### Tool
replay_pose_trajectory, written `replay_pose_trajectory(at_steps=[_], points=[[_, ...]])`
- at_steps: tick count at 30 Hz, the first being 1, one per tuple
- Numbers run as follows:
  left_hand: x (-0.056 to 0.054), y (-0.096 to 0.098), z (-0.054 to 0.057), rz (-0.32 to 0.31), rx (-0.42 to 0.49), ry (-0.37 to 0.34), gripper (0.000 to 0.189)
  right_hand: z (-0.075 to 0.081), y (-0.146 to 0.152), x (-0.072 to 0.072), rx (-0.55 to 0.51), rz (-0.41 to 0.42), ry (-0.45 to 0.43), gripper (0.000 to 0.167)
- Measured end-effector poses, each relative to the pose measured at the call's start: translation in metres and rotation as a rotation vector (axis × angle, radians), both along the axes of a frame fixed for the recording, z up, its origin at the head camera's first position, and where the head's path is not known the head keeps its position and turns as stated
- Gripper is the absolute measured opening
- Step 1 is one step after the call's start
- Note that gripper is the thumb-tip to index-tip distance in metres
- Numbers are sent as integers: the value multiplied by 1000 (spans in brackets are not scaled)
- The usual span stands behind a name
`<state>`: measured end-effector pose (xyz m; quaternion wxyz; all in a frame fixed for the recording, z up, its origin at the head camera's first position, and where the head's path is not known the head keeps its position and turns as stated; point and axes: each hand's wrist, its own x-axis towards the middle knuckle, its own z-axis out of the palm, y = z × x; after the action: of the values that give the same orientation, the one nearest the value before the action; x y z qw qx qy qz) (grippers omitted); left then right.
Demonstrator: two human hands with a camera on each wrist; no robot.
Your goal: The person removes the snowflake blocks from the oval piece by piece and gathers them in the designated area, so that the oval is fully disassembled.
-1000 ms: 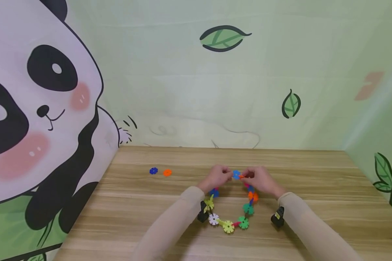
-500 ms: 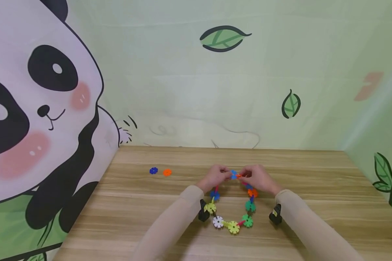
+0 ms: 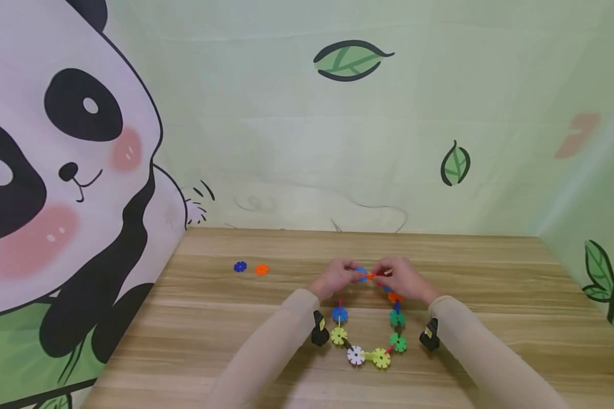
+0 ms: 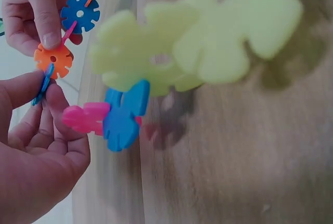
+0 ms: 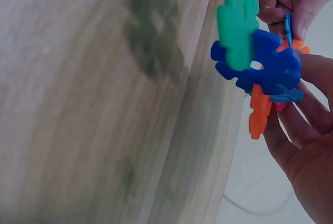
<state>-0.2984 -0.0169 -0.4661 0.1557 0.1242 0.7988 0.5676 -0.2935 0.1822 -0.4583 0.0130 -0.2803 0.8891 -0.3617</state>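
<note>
Your L hand (image 3: 334, 278) pinches a blue disc (image 4: 43, 84), your R hand (image 3: 401, 278) an orange disc (image 4: 53, 61); both grips narrow, the two discs touching, over the table (image 3: 204, 329). Multi-col. chain (image 3: 369, 356) loops twd you. Loose navy disc (image 3: 240, 266) & 2nd orange disc (image 3: 262, 269) lie to your L, nr each other.

A blue notched disc (image 4: 45, 84) is being pinched by the left hand (image 3: 335, 278), meeting crosswise an orange notched disc (image 4: 54, 64) that the right hand (image 3: 403, 279) is pinching. A chain of multicoloured notched discs (image 3: 370, 356) is curving round on the near side of both hands.
</note>
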Motion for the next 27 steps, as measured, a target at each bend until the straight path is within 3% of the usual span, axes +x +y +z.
replay_pose_trajectory(at_steps=[4, 12, 19, 27], points=[[-2, -1, -4, 13, 13, -35, 13, 0, -1, 0, 10, -14, -15, 4], [-2, 3, 0, 42, 23, -24, 7, 0, -1, 1, 3, -17, -26, 6], [-1, 2, 3, 128, -10, 1, 6, 0, -1, 1, -13, -1, 0, 6], [-4, -23, 9, 187, -66, 43, 10, -3, 5, 1, -26, -6, -14, 5]])
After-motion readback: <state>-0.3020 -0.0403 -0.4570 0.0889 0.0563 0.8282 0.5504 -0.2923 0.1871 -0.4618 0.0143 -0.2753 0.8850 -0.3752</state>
